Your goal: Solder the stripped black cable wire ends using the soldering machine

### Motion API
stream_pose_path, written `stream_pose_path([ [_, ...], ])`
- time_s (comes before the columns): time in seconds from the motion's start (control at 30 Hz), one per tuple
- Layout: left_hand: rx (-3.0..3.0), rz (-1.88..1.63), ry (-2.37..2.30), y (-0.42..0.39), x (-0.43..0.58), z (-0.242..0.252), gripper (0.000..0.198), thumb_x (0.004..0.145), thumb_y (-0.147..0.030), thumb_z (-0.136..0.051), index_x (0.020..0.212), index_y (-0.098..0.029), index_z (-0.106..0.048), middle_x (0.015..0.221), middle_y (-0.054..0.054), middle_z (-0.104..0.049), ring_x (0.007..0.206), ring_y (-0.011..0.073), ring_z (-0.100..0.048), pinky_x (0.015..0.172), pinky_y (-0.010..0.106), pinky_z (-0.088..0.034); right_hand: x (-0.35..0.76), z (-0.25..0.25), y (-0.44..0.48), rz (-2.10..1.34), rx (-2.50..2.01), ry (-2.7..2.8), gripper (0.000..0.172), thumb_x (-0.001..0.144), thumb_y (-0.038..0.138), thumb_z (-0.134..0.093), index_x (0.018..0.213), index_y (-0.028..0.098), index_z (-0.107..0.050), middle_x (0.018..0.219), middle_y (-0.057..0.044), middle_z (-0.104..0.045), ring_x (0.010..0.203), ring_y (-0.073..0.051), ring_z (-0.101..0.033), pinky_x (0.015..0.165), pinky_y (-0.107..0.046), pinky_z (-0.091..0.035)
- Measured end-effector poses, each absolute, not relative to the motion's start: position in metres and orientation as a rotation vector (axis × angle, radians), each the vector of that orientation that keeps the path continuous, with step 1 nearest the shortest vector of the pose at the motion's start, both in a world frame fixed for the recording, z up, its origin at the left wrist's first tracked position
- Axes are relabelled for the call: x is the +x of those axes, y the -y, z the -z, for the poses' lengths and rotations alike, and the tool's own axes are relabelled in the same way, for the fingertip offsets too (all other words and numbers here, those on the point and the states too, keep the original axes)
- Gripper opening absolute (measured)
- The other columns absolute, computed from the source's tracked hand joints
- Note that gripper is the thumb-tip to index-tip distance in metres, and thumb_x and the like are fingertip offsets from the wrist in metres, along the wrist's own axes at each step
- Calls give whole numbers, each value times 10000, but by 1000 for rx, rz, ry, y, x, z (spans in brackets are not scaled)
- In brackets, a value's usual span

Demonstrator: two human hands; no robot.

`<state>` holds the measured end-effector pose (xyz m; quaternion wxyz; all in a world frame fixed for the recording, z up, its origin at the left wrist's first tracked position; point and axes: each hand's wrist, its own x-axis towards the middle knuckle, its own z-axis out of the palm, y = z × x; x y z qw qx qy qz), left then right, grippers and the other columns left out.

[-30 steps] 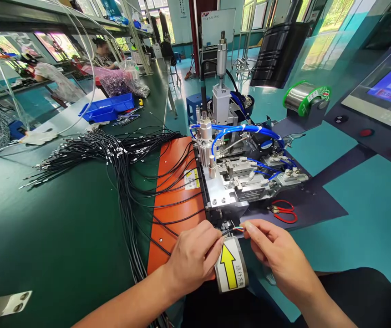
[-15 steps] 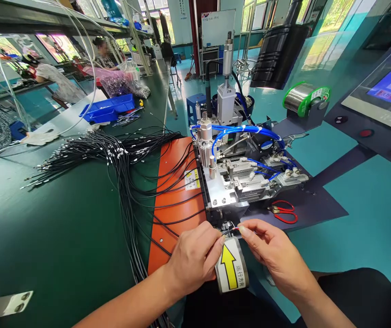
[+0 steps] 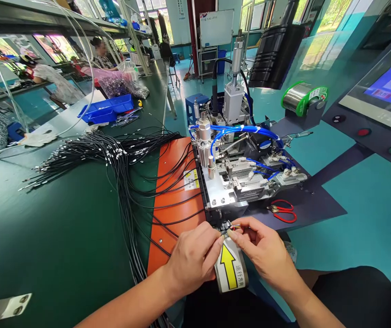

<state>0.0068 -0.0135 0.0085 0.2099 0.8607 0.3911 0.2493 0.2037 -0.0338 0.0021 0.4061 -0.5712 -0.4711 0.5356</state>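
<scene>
My left hand (image 3: 198,255) is closed in a pinch on a black cable (image 3: 223,233) at the front end of the machine (image 3: 222,191). Close beside it, my right hand (image 3: 263,248) pinches the thin coloured wires (image 3: 236,226) that come out of the cable's end. Both sets of fingertips nearly meet above a guard with a yellow arrow label (image 3: 229,269). Small black clamps (image 3: 225,225) lie just behind the fingertips. Several other black cables run across the orange plate (image 3: 171,182) into the machine's side. The very ends of the wires are partly hidden by my right fingers.
A large bundle of black cables (image 3: 120,159) lies on the green table (image 3: 62,228). Red-handled cutters (image 3: 282,212) rest right of the machine. Farther off are a solder spool (image 3: 299,98), a control panel (image 3: 379,123), a blue tray (image 3: 106,108) and other people at benches.
My right hand has shifted left, closer to my left fingertips, and its fingers have moved along the coloured wires. In the background, the machine's upright cylinder now appears farther right. My left hand stays nearly still.
</scene>
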Motion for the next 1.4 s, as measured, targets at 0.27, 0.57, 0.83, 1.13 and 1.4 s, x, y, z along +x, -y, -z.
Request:
stream_pose_path([
  [0.27,2425,-681,-1098,15,7,-9,222,1000,-216,-408,887,-167,-592,779,34,-532,690,150,-498,612,279,-378,221,-2,37,-1561,-1352,953,355,900,482,-646,1067,169,-649,648,59,-398,556,-85,-275,483,-238,-200],
  [0.57,2446,-669,-1093,15,5,-4,200,999,-218,-433,910,-170,-605,789,33,-524,686,152,-491,606,281,-374,212,-5,36,-1715,-1252,839,281,859,426,-718,936,159,-674,633,62,-380,568,-80,-227,505,-253,-155],
  [0.83,2484,-662,-1077,15,5,-4,193,996,-213,-435,913,-169,-603,783,29,-516,674,150,-482,590,280,-361,211,-1,36,-1705,-1240,825,262,855,412,-729,918,162,-683,623,65,-363,560,-74,-219,493,-250,-143],
  [1.13,2473,-683,-1066,14,5,-4,190,994,-205,-437,916,-159,-604,784,35,-515,692,158,-489,606,285,-380,213,0,35,-1708,-1203,845,268,866,407,-725,954,158,-681,612,74,-330,549,-67,-207,481,-244,-133],
  [1.4,2460,-678,-1058,14,5,-3,192,996,-205,-432,919,-161,-602,788,41,-529,704,161,-499,619,287,-384,212,2,35,-1756,-1142,803,255,872,400,-721,953,165,-664,590,84,-310,533,-64,-193,478,-243,-127],
])
